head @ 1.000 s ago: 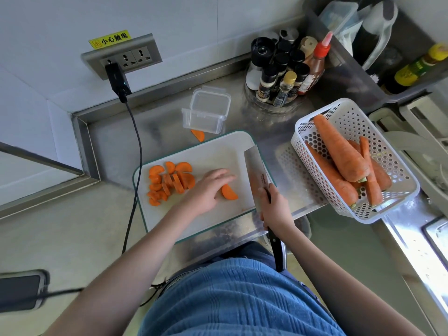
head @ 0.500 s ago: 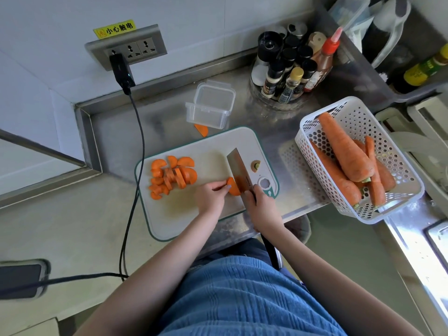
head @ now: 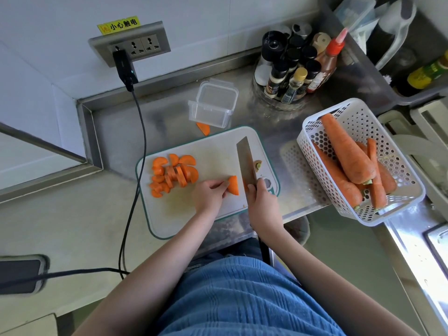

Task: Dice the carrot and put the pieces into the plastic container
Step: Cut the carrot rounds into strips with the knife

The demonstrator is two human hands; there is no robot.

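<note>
While a carrot piece (head: 233, 186) is steadied on the cutting board (head: 211, 214), the cleaver (head: 244, 163) is stood edge-down just beside it — cutting step in hand.

Head view, the only one: the piece is pinched at its near end by the curled fingertips of the left hand (head: 209, 194); the cleaver handle is wrapped tight by the right hand (head: 260, 202). A heap of cut half-rounds (head: 173, 174) is left at the board's far-left part; the plastic container (head: 213, 105) is seen beyond the board, with nothing visible in it, one stray slice (head: 203, 128) just beside it. Whole carrots are kept in the white basket (head: 402, 209). Judged next: the blade to be brought down close to the fingertips, knuckles kept clear. Against half a second ago, the blade is seen shifted slightly right of the piece, which is now fully exposed.
</note>
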